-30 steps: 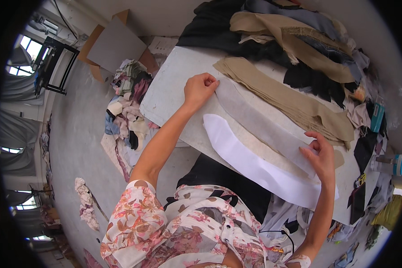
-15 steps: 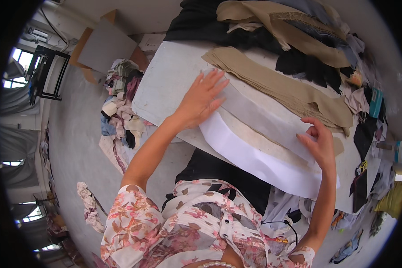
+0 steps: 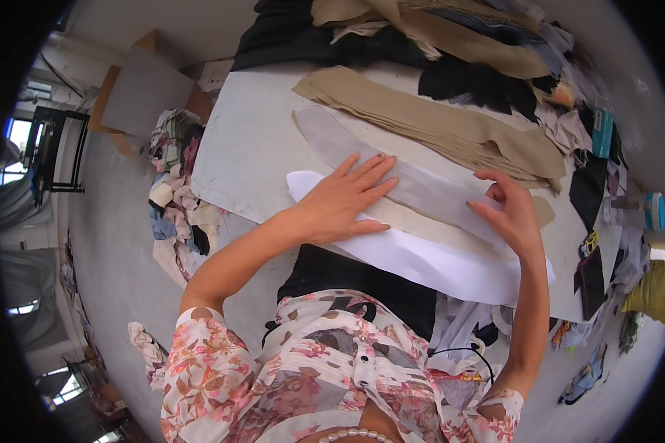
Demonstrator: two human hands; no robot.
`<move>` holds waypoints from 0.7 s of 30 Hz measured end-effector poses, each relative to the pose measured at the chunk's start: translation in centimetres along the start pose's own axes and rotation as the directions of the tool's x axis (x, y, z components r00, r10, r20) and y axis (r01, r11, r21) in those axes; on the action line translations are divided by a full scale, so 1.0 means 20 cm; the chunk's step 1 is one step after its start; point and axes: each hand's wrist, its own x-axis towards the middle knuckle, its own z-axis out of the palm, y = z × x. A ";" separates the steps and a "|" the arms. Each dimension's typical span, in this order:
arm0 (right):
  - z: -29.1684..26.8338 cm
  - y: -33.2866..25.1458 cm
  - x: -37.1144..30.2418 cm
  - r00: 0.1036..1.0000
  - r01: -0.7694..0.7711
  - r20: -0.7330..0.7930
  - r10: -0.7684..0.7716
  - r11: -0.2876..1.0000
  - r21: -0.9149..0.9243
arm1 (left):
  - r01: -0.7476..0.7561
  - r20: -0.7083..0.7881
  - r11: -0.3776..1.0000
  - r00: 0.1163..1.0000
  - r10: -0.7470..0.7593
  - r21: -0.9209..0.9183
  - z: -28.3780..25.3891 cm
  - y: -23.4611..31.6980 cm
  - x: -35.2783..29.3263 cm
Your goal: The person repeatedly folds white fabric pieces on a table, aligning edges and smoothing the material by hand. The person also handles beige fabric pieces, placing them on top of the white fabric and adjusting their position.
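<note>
A thin, see-through greyish-white fabric strip (image 3: 421,184) lies curved over a tan piece on the table, whose edge and end show from under it. Nearer me is an opaque white fabric strip (image 3: 436,269). My left hand (image 3: 347,203) rests flat with spread fingers, the fingertips on the see-through strip and the palm and thumb over the white one. At the right end of the see-through strip is my right hand (image 3: 508,214), its fingers curled and the thumb and index finger apart, with nothing visible between them. Beyond lies a stack of long tan fabric pieces (image 3: 421,122).
The pale table (image 3: 236,140) has black cloth (image 3: 288,44) and more tan cloth along its far side. A dark phone-like slab (image 3: 590,284) and a teal packet (image 3: 602,133) are at the right. Scraps (image 3: 174,199) are piled left of the table, near a cardboard box (image 3: 144,92).
My left hand has slid from the far left end of the see-through strip toward me, uncovering that end. My right hand stays near the right end. The whole view has shifted slightly.
</note>
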 end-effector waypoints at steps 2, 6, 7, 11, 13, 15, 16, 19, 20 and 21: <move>-0.01 0.03 0.00 1.000 -0.014 -0.009 0.014 1.000 -0.023 | -0.003 0.009 1.000 1.000 0.003 0.005 -0.01 0.00 -0.01; 0.01 0.06 -0.01 1.000 -0.008 -0.029 0.006 0.997 -0.070 | 0.007 0.015 0.985 1.000 -0.009 0.170 -0.09 0.06 0.03; 0.01 0.06 0.00 1.000 -0.007 -0.030 0.005 0.998 -0.070 | -0.035 -0.010 0.991 0.999 0.037 0.133 -0.08 0.08 0.05; 0.01 0.05 0.00 1.000 -0.008 -0.024 0.006 0.996 -0.083 | -0.176 -0.052 0.984 0.983 0.176 0.013 0.01 0.13 0.13; -0.02 0.06 -0.02 1.000 -0.005 -0.025 0.002 0.995 -0.104 | -0.203 -0.040 0.979 0.978 0.202 -0.003 0.04 0.13 0.15; -0.07 0.09 -0.05 0.999 0.004 -0.034 -0.009 0.992 -0.129 | -0.205 -0.025 0.979 0.978 0.205 0.013 0.05 0.12 0.16; -0.09 0.09 -0.06 0.999 -0.021 -0.043 0.015 0.990 -0.137 | -0.205 -0.025 0.979 0.978 0.206 0.014 0.05 0.12 0.16; -0.13 0.13 -0.09 0.997 -0.051 -0.073 0.041 0.988 -0.145 | -0.200 -0.010 0.979 0.980 0.200 0.027 0.04 0.12 0.16; -0.12 0.16 -0.08 0.996 -0.033 -0.086 0.021 0.990 -0.140 | -0.196 0.005 0.980 0.981 0.196 0.039 0.03 0.13 0.16; -0.11 0.19 -0.08 0.995 -0.015 -0.100 0.001 0.991 -0.135 | -0.193 0.021 0.980 0.981 0.192 0.051 0.01 0.15 0.17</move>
